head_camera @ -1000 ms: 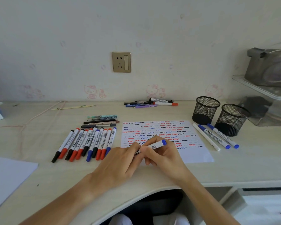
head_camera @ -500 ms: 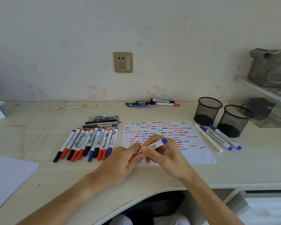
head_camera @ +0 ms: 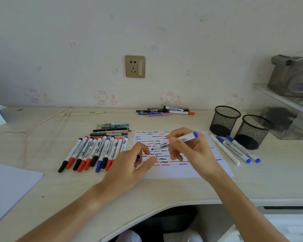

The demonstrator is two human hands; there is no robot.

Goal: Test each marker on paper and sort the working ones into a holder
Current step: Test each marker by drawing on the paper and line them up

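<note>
"WHITEBOARD" is printed on the barrels of the row of markers (head_camera: 94,152).

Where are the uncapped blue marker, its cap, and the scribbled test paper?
Blue marker (head_camera: 180,139), head view: white barrel.
Cap (head_camera: 138,157), head view: blue bit between left fingers.
Test paper (head_camera: 178,172), head view: bare lower margin.

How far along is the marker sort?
Done: the white test paper is crowded with squiggles, yet both black mesh holders look empty; three markers lie beside them. In hand: the right hand holds an uncapped blue whiteboard marker over the paper; the left hand holds its blue cap. Left: the marker row awaits.
</note>
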